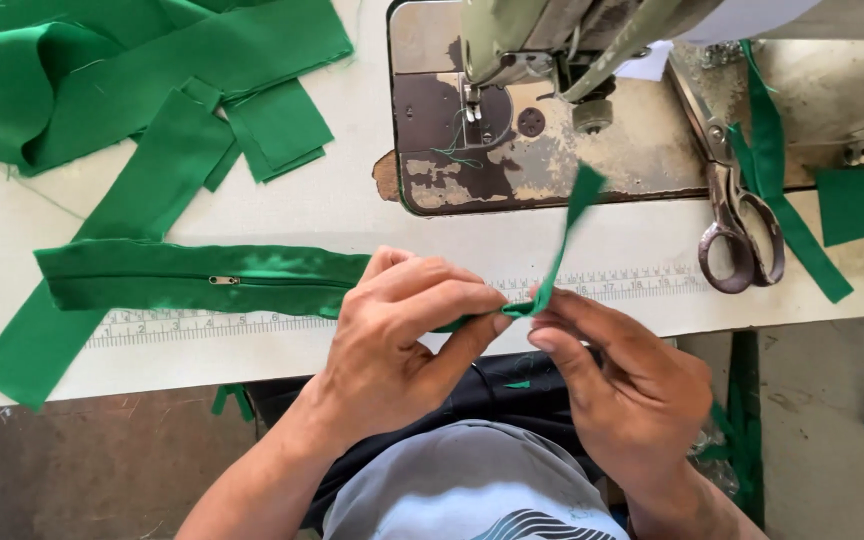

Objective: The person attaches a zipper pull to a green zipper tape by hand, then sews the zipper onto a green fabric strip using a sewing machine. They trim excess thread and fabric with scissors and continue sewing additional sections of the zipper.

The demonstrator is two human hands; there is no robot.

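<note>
Tabletop zipper strip (pixel 202 279) left of hands

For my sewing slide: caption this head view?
Both hands pinch a green zipper strip's end before a worn sewing machine, scissors nearby.

Two hands (pixel 402 330) (pixel 622 375), one zippered green piece (pixel 202 277), one pair of scissors (pixel 737 215), one sewing machine (pixel 552 60).

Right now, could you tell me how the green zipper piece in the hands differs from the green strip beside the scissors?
The zipper piece is wide, carries a metal pull, and runs level along the table edge; the strip beside the scissors is narrow, plain, and runs slantwise. The left hand and right hand pinch the zipper piece's end; the strip lies untouched. Both are the same green cloth.
</note>
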